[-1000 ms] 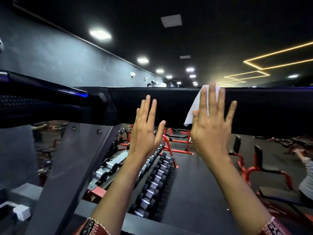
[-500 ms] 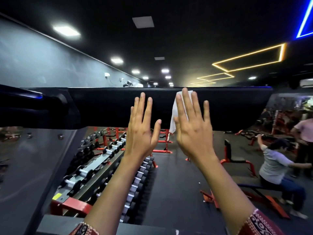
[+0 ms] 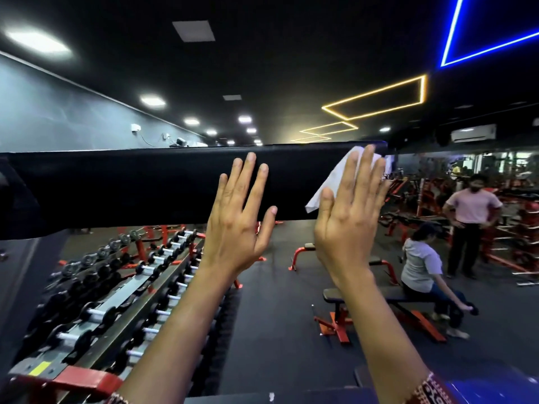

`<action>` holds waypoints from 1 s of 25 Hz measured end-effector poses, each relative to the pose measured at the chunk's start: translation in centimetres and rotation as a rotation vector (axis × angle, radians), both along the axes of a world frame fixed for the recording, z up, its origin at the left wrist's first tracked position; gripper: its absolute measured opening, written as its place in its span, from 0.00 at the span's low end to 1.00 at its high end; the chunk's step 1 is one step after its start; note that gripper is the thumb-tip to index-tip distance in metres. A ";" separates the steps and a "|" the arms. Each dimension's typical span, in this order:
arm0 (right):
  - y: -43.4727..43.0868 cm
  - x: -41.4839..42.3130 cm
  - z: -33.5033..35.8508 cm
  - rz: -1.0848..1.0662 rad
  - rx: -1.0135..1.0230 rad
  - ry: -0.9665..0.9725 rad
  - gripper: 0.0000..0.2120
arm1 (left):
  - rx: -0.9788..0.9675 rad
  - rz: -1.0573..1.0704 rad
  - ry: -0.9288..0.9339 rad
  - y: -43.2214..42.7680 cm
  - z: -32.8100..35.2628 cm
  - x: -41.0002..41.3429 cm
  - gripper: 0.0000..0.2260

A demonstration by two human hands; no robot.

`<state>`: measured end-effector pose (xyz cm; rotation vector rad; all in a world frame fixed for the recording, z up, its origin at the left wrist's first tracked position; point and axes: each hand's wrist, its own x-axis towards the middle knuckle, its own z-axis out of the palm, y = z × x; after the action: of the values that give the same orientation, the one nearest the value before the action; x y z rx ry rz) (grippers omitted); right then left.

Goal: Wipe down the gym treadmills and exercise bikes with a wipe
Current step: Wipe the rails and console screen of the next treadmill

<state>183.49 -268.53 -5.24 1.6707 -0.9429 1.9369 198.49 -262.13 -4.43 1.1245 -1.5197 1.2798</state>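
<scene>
Currently: low at far left, a dumbbell rack (image 3: 116,287) runs away along the floor; it has no part in the job.

Across the view spans a wide black panel (image 3: 131,185). We take it for the top of a treadmill console, though its face is hidden from us.

The left hand (image 3: 236,223) is flat, fingers straight and slightly spread, holding nothing. Its fingertips appear to rest against the panel. We judge it is placed there as a brace.

Just to its right, and not touching it, the white wipe (image 3: 329,185) is trapped between the panel and the right hand (image 3: 350,220), near the panel's right end. One corner hangs free beside the thumb.

The right hand is also flat, fingers straight, pressing rather than gripping. Judgement: a flat palm spreads pressure over more of the wipe.

Further right and well beyond the panel, one person sits on a flat bench (image 3: 379,295) and another stands.
</scene>
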 end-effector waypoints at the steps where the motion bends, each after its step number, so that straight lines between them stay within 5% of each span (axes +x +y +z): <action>1: 0.3 0.5 -0.2 0.019 -0.031 0.043 0.26 | -0.012 0.000 0.006 -0.2 0.1 -0.3 0.25; 4: -0.7 -0.1 1.3 -0.017 -0.130 0.188 0.26 | -0.043 0.001 0.023 -0.7 0.0 -0.8 0.25; 8: -0.6 -1.2 0.5 0.049 0.026 -0.102 0.27 | -0.046 -0.002 0.029 -0.8 0.0 -0.9 0.24; 11: 0.6 1.1 -1.4 0.007 -0.087 0.155 0.27 | -0.038 0.011 0.021 -0.4 0.0 -0.6 0.24; 15: 1.4 2.5 1.1 0.016 -0.040 0.106 0.27 | -0.047 0.032 0.071 0.6 -0.1 1.1 0.24; 18: 2.4 4.6 1.2 0.047 -0.143 0.313 0.27 | -0.041 0.056 0.111 1.5 -0.3 2.9 0.24; 25: 4.3 9.4 1.6 0.044 -0.185 0.422 0.29 | -0.047 0.080 0.231 3.7 -0.6 7.4 0.25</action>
<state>192.88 -264.26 -3.67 1.8940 -0.5524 1.5486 205.89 -258.39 -5.00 1.2666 -1.2797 1.1862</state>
